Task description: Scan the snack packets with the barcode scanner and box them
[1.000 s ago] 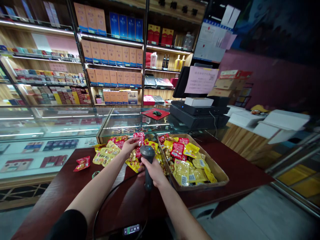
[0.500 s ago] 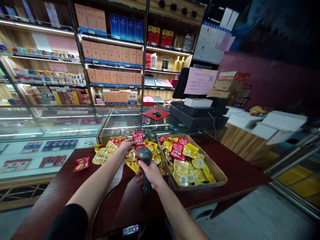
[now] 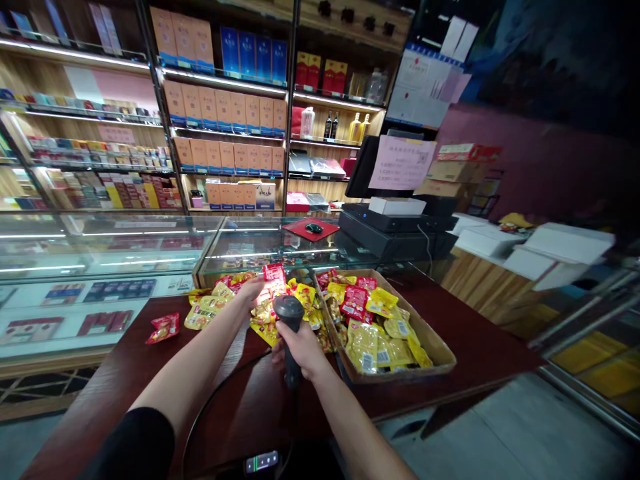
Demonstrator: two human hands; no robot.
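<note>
My right hand [image 3: 300,348] is closed around the handle of a black barcode scanner [image 3: 289,309], whose head points away from me. Light from it falls on a red snack packet [image 3: 273,273] that my left hand [image 3: 253,291] grips at its left side, just beyond the scanner. Under and around both hands lies a heap of red and yellow snack packets [image 3: 305,293]. Right of the scanner, a shallow cardboard box [image 3: 440,357] holds several more packets. A single red packet [image 3: 164,328] lies apart on the left of the table.
The dark red table [image 3: 220,407] meets a glass display counter [image 3: 250,233], which bears a mouse [image 3: 313,228] on a red mat and a monitor [image 3: 363,167]. The scanner's cable loops across the table. A lit phone-like screen [image 3: 261,461] is at the near edge.
The scanner's light has come on and brightens the red packet and my left fingertips. My left hand and the packet have shifted very slightly; my right hand stays in place.
</note>
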